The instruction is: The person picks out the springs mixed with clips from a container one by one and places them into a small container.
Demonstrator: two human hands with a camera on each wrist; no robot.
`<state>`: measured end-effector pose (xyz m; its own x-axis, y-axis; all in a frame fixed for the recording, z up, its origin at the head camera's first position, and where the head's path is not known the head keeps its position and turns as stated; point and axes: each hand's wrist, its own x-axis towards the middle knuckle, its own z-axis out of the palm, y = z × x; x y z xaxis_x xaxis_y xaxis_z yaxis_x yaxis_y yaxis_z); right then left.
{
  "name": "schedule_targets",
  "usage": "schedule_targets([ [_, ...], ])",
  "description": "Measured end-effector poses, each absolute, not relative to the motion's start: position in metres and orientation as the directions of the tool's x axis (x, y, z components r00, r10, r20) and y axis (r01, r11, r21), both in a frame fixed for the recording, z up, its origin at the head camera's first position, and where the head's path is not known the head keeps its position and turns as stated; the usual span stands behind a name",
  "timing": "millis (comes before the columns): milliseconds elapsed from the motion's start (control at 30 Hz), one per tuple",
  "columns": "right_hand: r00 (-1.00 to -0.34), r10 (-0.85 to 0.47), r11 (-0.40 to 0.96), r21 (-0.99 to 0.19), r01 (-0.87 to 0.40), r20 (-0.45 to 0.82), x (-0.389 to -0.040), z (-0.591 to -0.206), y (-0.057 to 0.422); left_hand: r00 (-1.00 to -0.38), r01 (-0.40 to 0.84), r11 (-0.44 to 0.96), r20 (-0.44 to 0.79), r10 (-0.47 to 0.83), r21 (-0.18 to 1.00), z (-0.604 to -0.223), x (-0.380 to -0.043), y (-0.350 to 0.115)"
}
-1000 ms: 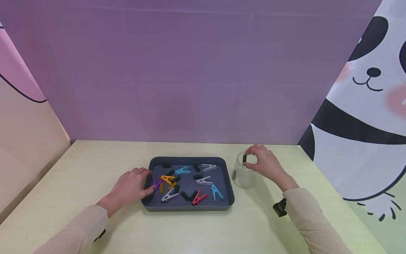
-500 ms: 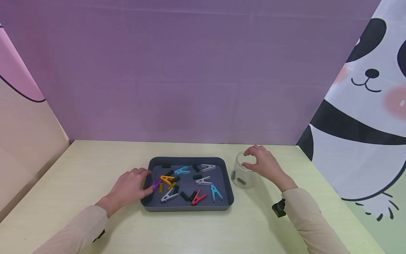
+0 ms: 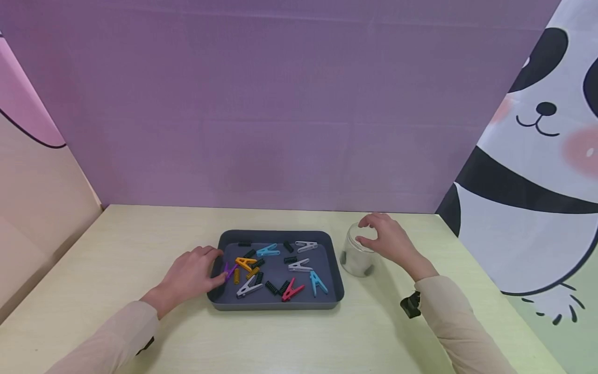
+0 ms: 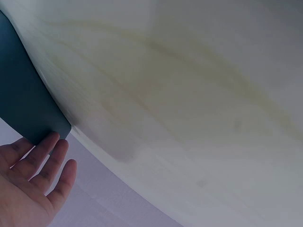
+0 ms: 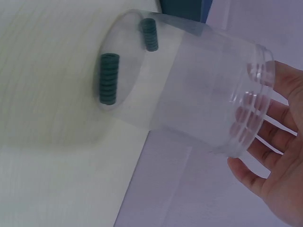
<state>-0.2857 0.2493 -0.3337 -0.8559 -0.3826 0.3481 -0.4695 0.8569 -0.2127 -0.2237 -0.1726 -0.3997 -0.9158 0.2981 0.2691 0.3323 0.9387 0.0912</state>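
Note:
My right hand (image 3: 390, 241) is over the mouth of a clear jar (image 3: 356, 259), its thumb and fingers parted with nothing between them. In the right wrist view, its fingertips are around the rim of the jar (image 5: 189, 85). Inside, one dark green coil spring (image 5: 109, 79) lies at the bottom, and another green spring (image 5: 150, 35) is near the far wall. My left hand (image 3: 193, 275) rests at the left rim of a grey tray (image 3: 280, 306), its thumb by a purple clip (image 3: 229, 271). The left wrist view has relaxed fingers touching the tray's outer corner (image 4: 52, 123).
Several springs, such as a black spring (image 3: 271, 288) and a yellow spring (image 3: 236, 276), lie scattered in the tray. Among them are a red clip (image 3: 291, 291), a blue clip (image 3: 318, 283), an orange clip (image 3: 245, 264) and white clips (image 3: 300, 265). A purple backdrop (image 3: 280, 104) stands behind the table.
A dark spring held by the right hand at the jar's mouth has been let go and dropped inside, settling at the bottom. The left hand and the tray have stayed in place.

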Motion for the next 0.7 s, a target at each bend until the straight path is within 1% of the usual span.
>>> schedule_targets([
  [200, -0.841, -0.390, 0.843, -0.224, -0.490, 0.374, -0.286, -0.326, 0.243, -0.916, 0.334, 0.938, 0.268, 0.298, 0.098, -0.402, -0.226, -0.174],
  [400, -0.820, -0.424, 0.814, -0.235, -0.531, 0.383, -0.282, -0.319, 0.230, -0.915, 0.337, 0.936, 0.271, 0.299, 0.104, -0.404, -0.227, -0.174],
  [700, -0.761, -0.514, 0.771, -0.175, -0.612, 0.397, -0.274, -0.320, 0.205, -0.917, 0.338, 0.934, 0.264, 0.299, 0.115, -0.407, -0.229, -0.173],
])
